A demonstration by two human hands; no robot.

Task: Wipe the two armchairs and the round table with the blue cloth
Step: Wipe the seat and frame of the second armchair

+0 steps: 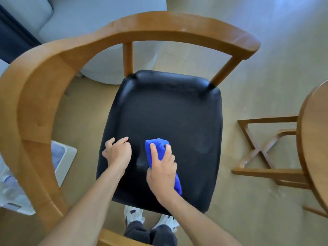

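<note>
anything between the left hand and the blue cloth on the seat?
No. The head view shows only a bare strip of black seat between the left hand and the blue cloth, which the right hand grips.

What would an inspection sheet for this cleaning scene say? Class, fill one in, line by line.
Surface: black seat of the wooden armchair, a faint smear near the cloth.
Job's things: blue cloth bunched on the seat; round table at the right edge.
Clutter: white bin on the floor at the left.
Hands: right hand grips the cloth; left hand rests on the seat, fingers loosely curled, holding nothing.
Cables: nothing seen.
Surroundings: tan floor; pale upholstered furniture behind the chair.
</note>
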